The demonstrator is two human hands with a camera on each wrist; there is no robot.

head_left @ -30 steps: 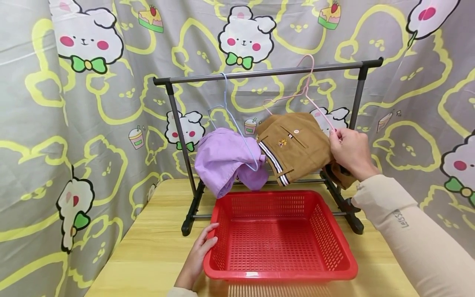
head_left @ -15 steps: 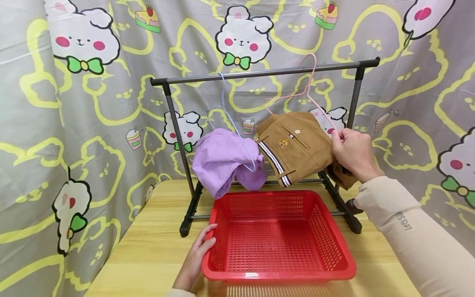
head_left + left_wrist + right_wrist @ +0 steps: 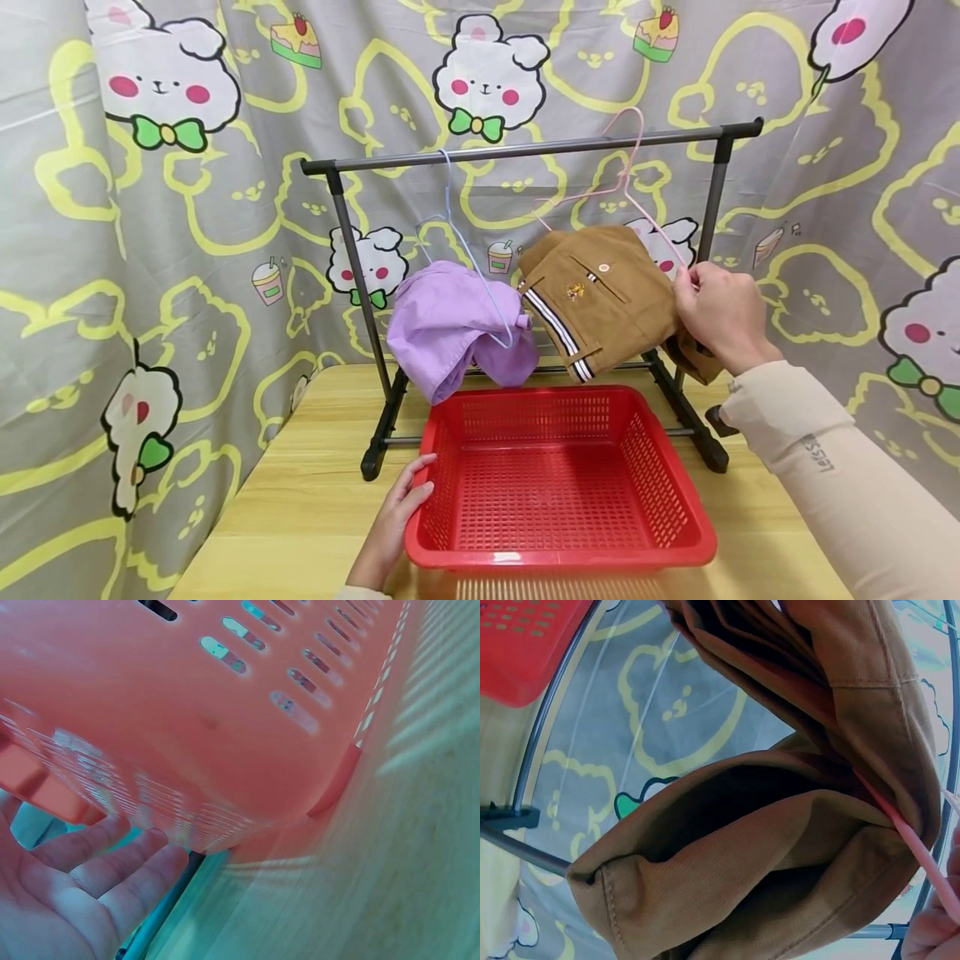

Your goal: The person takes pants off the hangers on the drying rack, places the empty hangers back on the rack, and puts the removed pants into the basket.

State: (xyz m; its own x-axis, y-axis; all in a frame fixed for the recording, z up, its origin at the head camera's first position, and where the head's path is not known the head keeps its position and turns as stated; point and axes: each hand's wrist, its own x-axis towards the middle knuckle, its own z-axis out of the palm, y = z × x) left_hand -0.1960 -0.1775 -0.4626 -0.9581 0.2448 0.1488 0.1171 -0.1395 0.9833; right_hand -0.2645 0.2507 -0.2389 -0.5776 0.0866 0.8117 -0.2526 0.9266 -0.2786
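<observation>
My right hand (image 3: pixel 723 312) pinches the right arm of a pink wire hanger (image 3: pixel 637 200), hooked on the rail. Brown trousers (image 3: pixel 607 308) with a striped waistband hang folded over this hanger, tilted; their lower folds show in the right wrist view beside the pink wire (image 3: pixel 922 859). My left hand (image 3: pixel 393 517) holds the left rim of a red plastic basket (image 3: pixel 562 557); in the left wrist view, several fingers (image 3: pixel 112 862) lie along its outside under the rim. Left of the trousers, a purple garment (image 3: pixel 450 321) hangs on a blue wire hanger (image 3: pixel 468 250).
The grey metal rack (image 3: pixel 525 152) stands on black feet (image 3: pixel 375 454) behind the basket, on a light wooden table (image 3: pixel 285 492). A patterned curtain (image 3: pixel 247 208) surrounds the table at the back and sides.
My right hand has shifted slightly to the right, drawing the pink hanger and the brown trousers with it. My left hand keeps its place on the basket rim.
</observation>
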